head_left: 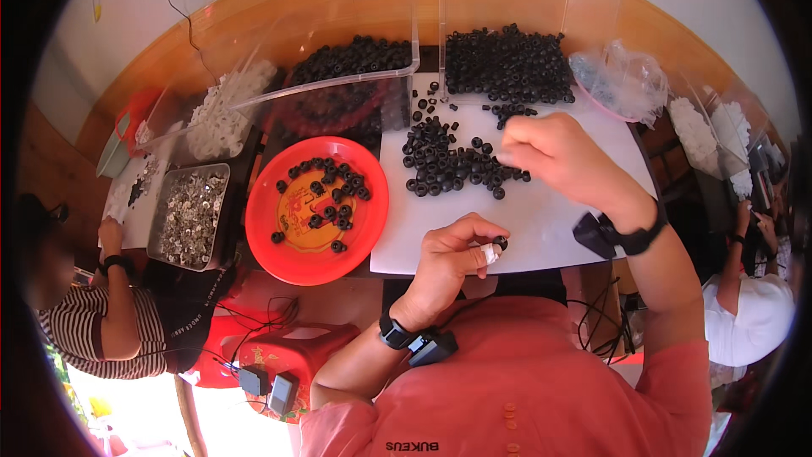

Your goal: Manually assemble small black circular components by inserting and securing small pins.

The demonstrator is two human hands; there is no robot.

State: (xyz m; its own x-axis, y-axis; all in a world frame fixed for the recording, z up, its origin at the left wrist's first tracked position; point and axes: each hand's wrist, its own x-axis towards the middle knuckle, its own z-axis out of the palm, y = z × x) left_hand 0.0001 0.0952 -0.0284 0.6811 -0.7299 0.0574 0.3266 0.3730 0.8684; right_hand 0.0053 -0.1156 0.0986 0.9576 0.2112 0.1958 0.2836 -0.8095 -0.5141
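My left hand (452, 258) is closed in a pinch near the front edge of the white board (541, 224). Between its fingertips sits a small round black plastic part (500, 243). A strip of white wrapping shows at the fingertips. Farther off, my right hand (554, 152) hangs over the right side of a loose pile of black parts (448, 165). Its fingers are curled downward and smeared by motion, so I cannot tell what they hold.
A red plate (262, 228) with several black parts stands left of the board. Clear bins hold black parts (507, 63) at the back. A metal-parts tray (156, 241) lies farther left. One person (118, 322) works at left, another (748, 305) at right.
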